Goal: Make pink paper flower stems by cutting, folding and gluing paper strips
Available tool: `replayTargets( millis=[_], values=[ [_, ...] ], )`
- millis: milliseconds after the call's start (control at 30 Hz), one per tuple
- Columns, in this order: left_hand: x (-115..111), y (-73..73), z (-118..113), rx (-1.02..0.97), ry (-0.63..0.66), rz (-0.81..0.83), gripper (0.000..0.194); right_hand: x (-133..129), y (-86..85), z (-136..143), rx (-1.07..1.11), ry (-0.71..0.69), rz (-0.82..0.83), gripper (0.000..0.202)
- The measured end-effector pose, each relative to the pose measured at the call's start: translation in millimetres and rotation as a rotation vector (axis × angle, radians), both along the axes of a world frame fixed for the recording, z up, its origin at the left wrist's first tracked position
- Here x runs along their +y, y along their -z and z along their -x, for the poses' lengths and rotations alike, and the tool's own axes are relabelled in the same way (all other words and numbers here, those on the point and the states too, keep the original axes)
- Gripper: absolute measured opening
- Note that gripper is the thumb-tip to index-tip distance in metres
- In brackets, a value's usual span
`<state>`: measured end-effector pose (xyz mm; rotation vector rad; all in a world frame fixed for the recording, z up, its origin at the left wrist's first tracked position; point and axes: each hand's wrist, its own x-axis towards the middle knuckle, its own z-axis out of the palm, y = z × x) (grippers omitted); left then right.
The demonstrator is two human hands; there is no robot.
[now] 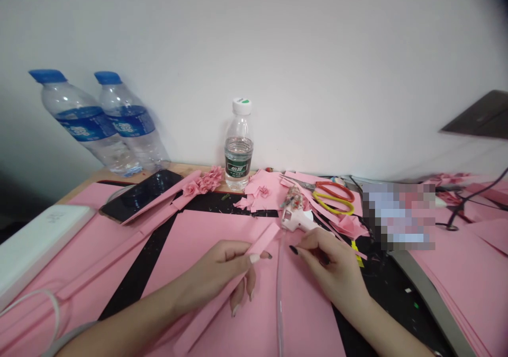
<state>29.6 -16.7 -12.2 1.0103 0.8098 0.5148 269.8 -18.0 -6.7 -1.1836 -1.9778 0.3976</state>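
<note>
My left hand (238,267) grips a folded pink paper strip (214,304), which slants from lower left to upper right, thumb on top. My right hand (325,262) is to the right of the strip, thumb and forefinger close together near the glue gun; whatever is between them is too small to make out. The white glue gun (296,218) lies just beyond my right hand. A clear glue stick (280,299) runs from it toward me over a large pink sheet (309,304).
Scissors (333,195) with red and yellow handles lie behind my right hand. A small water bottle (238,150) stands by the wall, paper flowers (202,182) beside it. At left are a phone (141,195), a white power bank (47,246) and two large bottles (129,121).
</note>
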Motion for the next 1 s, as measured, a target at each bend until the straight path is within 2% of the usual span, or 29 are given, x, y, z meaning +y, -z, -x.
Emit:
replayTargets(
  millis=[200,267,333,433,633,767,900,1000],
  values=[
    [6,2.0,0,-0.118,-0.063,0.104,0.033,-2,0.8,1,-0.144,-0.052,0.032,0.036],
    [5,2.2,0,-0.134,-0.077,0.135,0.033,-2,0.7,1,-0.164,-0.053,0.029,0.032],
    [4,2.5,-1,-0.159,-0.096,0.171,0.034,-2,0.5,1,-0.155,-0.036,0.025,0.015],
    [4,3.9,-2,-0.178,-0.114,0.235,0.033,-1,-0.3,1,-0.136,-0.027,-0.004,0.012],
    [1,3.6,-2,-0.191,-0.064,0.288,0.032,-4,-1.2,1,-0.124,-0.088,-0.095,0.029],
    [-1,-3.9,-3,-0.137,-0.028,0.334,0.03,-9,-1.2,5,-0.29,-0.15,-0.112,0.054],
    [-2,-6.8,-3,-0.121,0.0,0.338,0.032,-14,0.5,11,-0.463,-0.144,-0.077,0.057],
    [-2,-3.4,-2,-0.159,0.018,0.355,0.035,-16,1.9,14,-0.479,-0.17,-0.045,0.056]
  ],
)
